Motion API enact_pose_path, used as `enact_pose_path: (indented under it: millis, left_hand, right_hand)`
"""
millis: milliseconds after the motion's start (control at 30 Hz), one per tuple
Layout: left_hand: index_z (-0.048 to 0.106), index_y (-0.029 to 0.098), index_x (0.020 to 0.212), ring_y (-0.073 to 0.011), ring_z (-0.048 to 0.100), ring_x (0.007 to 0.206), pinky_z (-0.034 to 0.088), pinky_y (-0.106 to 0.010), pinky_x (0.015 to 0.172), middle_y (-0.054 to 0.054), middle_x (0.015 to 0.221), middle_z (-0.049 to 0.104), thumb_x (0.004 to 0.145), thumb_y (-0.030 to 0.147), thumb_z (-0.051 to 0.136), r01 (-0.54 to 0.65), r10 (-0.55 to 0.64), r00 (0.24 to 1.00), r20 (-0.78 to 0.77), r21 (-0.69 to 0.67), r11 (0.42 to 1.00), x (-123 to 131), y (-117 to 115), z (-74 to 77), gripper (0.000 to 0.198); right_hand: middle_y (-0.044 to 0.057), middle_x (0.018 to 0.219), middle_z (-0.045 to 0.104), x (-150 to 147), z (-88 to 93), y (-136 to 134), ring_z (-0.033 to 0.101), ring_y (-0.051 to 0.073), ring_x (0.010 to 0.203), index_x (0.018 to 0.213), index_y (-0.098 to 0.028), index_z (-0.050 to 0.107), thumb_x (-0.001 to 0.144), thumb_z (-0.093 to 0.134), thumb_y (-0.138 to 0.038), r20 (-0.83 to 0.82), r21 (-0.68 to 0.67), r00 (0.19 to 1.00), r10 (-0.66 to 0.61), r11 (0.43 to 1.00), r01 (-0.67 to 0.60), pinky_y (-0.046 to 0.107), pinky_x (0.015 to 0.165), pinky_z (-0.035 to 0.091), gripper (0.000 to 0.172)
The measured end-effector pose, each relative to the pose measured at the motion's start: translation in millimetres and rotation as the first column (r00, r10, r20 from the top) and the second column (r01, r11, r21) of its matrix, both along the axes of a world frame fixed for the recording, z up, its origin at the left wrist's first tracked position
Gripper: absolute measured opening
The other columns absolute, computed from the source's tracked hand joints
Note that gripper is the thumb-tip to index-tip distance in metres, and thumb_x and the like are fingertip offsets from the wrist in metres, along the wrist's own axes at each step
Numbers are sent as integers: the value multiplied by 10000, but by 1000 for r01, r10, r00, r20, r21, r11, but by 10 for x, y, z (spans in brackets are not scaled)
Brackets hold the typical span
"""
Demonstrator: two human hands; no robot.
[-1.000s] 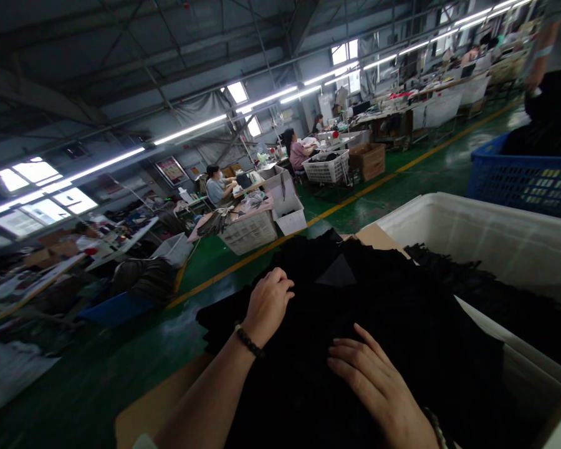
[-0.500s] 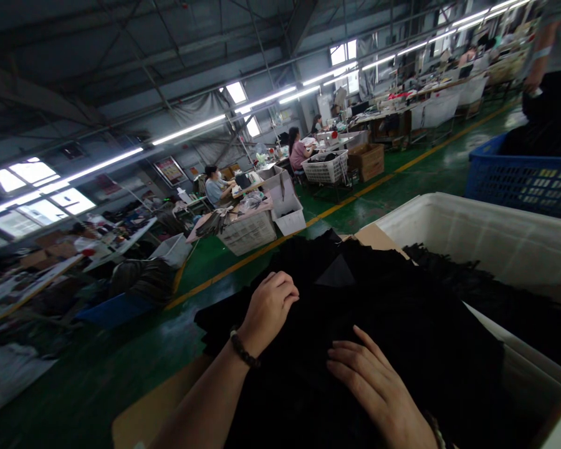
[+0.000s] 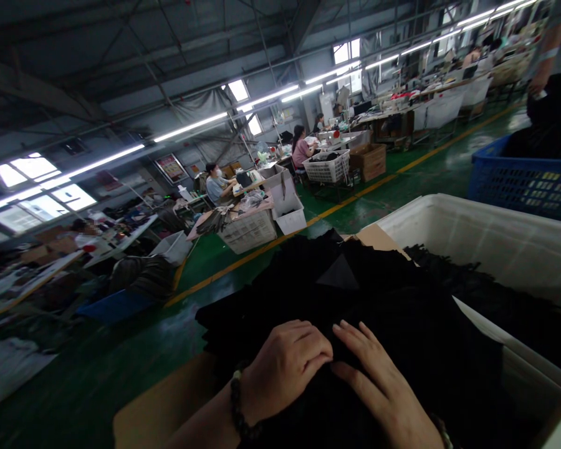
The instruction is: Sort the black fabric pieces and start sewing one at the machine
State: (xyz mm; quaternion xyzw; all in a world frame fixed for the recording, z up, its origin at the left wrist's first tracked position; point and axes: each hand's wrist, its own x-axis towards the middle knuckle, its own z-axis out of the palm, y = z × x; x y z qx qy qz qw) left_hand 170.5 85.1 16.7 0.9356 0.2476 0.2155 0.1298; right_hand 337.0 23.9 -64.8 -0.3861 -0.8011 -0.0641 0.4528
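Observation:
A heap of black fabric (image 3: pixel 393 312) lies on a brown cardboard-topped surface (image 3: pixel 168 405) in front of me. My left hand (image 3: pixel 285 365), with a dark bead bracelet at the wrist, is curled on the cloth near the bottom middle, its fingers closed round a fold of it. My right hand (image 3: pixel 383 390) lies on the fabric just to the right, fingers stretched out and touching the left hand's fingertips. Both forearms run off the bottom edge.
A white bin (image 3: pixel 490 240) with more black fabric stands at the right, a blue crate (image 3: pixel 523 178) behind it. A person stands at the far right top. Across the green floor with a yellow line, seated workers sit at cluttered tables beside white baskets (image 3: pixel 247 232).
My left hand has pulled back across the black fabric toward me and to the right, ending against my right hand. The right hand has stayed nearly in place.

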Motion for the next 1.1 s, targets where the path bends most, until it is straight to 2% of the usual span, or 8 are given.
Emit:
enact_pose_path:
  millis: [100,167,233,333,467,700,867,1100]
  left_hand:
    - [568,161,729,-93,558,631,427,-185,639,12,668,617,818,127,533,52,-53,998,-21,-55,997,-4,-30,25,101]
    - [581,164,751,-87,566,632,431,-166,621,16,677,623,816,143,544,12,-13,1000,-9,-137,991,-28,19,42,77]
    - [590,167,779,-93,575,671,441,-170,641,9,716,625,824,135,528,-114,116,993,10,-148,982,-80,143,34,83]
    - [608,173,848,-131,566,776,453,-236,724,-18,827,599,803,100,528,-369,369,928,-58,-2,929,-198,403,-46,117]
    - [607,187,903,-146,541,821,460,-271,753,-15,880,540,749,89,584,-491,511,832,-217,142,859,-310,614,-173,184]
    - [574,176,867,-141,524,821,453,-268,736,-10,903,508,715,74,622,-485,510,831,-224,160,860,-251,560,-147,189]
    - [559,155,730,-141,508,757,442,-273,691,-5,822,493,694,75,639,-484,504,818,-276,142,863,-227,541,-158,119]
    - [514,154,687,-142,493,769,425,-272,709,-15,831,502,749,42,541,-409,423,887,-184,112,906,-152,400,-78,131]
  right_hand:
    - [99,1145,558,17,-25,8,419,185,1180,1046,-145,546,911,302,-242,51,-15,997,63,998,-62,427,1045,242,295]
    - [93,1098,586,16,-50,13,451,173,1150,1042,-142,546,918,283,-260,42,-16,997,72,997,-72,425,1061,195,313]
    - [92,1086,593,9,-65,14,464,173,1136,1030,-145,547,920,272,-258,23,-26,997,75,997,-74,428,1063,187,317]
    - [92,1075,598,0,-52,8,463,173,1136,1029,-146,542,922,273,-253,9,-35,997,71,997,-71,423,1062,192,309]
    - [97,1064,602,0,-21,-5,473,173,1125,1031,-141,534,922,276,-269,29,-47,996,79,996,-78,424,1061,191,308]
    - [103,1094,591,27,-43,-3,489,188,1111,1048,-153,529,908,318,-267,70,-101,994,87,992,-80,445,1040,245,278]
    - [102,1085,594,33,0,3,483,176,1117,1051,-150,520,910,316,-228,65,-121,992,104,988,-95,437,1040,253,260]
    - [88,1104,585,69,37,36,458,155,1142,1088,-140,499,917,298,-188,96,-178,985,142,976,-123,425,1065,197,269]
